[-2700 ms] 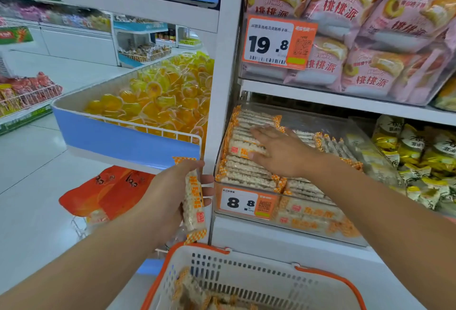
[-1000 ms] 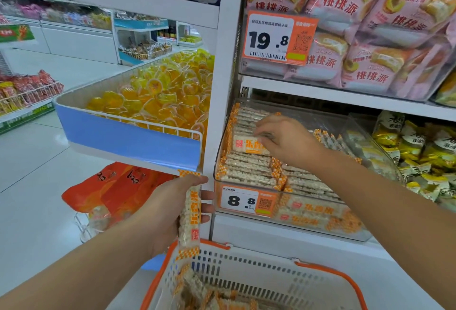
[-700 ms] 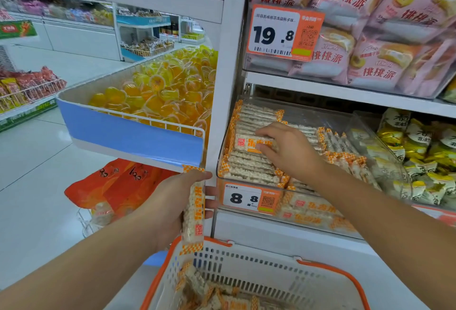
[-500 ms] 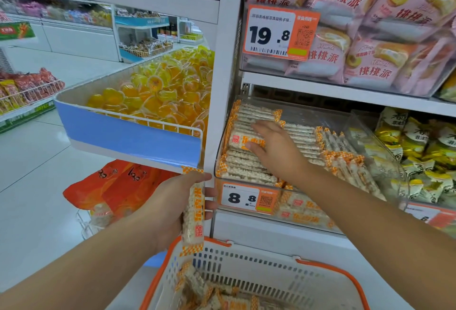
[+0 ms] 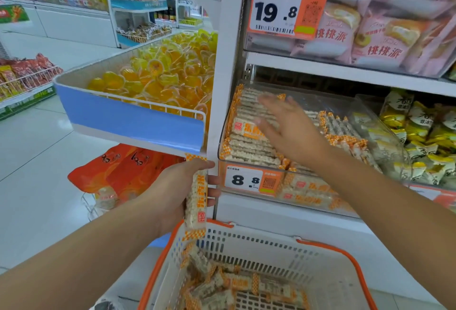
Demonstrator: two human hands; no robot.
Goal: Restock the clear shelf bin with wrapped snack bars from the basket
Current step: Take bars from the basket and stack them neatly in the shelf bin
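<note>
Price tags are showing "8.8" on the clear shelf bin and "19.8" above, by pink packs printed 桃桃派. Right hand is hovering flat, fingers spread, over the stacked bars inside the bin. Left hand is gripping one upright snack bar between thumb and fingers, above the basket holding more bars.

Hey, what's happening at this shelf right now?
A person is restocking snacks. The left hand grips one wrapped snack bar upright above the basket, which holds more bars. The right hand, fingers spread, reaches over the rows of bars in the clear shelf bin above the 8.8 price tag.
</note>
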